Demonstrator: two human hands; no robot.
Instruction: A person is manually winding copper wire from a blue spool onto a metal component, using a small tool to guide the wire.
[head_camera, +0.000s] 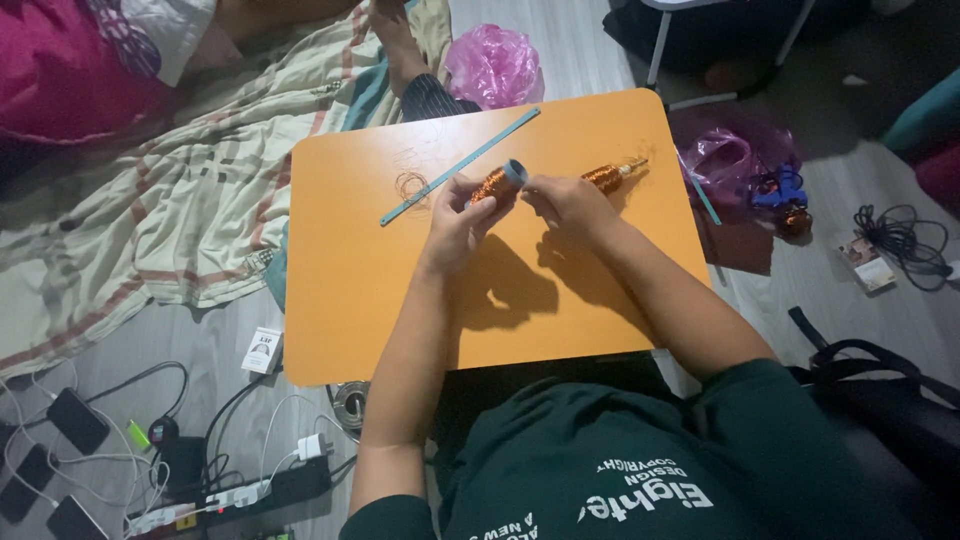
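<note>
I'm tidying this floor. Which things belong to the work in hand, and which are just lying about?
In use:
left hand
right hand
copper-wound grey tube
second copper-wound spool
loose copper wire loop

Lying about:
long teal strip
pink plastic bag
blue glue gun
black power strip

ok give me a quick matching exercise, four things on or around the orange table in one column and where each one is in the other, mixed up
Things:
1. copper wire coil on a grey tube
2. second copper coil
3. long teal strip
4. pink plastic bag

Places:
A. on the floor beyond the table's far edge
B. lying diagonally on the orange table, left of the hands
C. held between the left hand and the right hand
D. lying on the table past the right hand

Pairs: 1-C, 2-D, 3-B, 4-A
</note>
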